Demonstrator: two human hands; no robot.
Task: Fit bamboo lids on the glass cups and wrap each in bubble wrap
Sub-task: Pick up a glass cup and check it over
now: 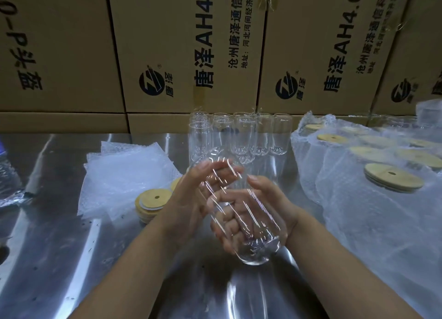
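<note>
Right hand [265, 213] wraps the lower half of the glass cup [241, 225]: fingers curled under and round it, thumb over the top side. Left hand [189, 194] grips the upper half near the mouth, fingers round the far wall, thumb across the near wall. Both hold it off the metal table [71, 247]; no lid on it, no wrap.

Key relation: the cup lies tilted, its long axis running from 5 o'clock (thick base, nearest the person) to 11 o'clock (open mouth, pointing away and slightly left). So the mouth faces the left-hand side.

Stack of bamboo lids [156, 198] sits at 9 o'clock from the left hand, just beside its wrist and apart from the cup. The left hand is clearly nearer to it; the right is well apart. Likely the left lets go to fetch a lid while the right keeps the cup.

Bubble wrap sheets [124, 175] lie beyond the lids, at 10 o'clock. Row of empty cups [241, 137] stands upright at 12 o'clock. Wrapped cups [392, 176] with lids on are at 2 to 3 o'clock. Cardboard boxes [181, 46] are stacked behind.
</note>
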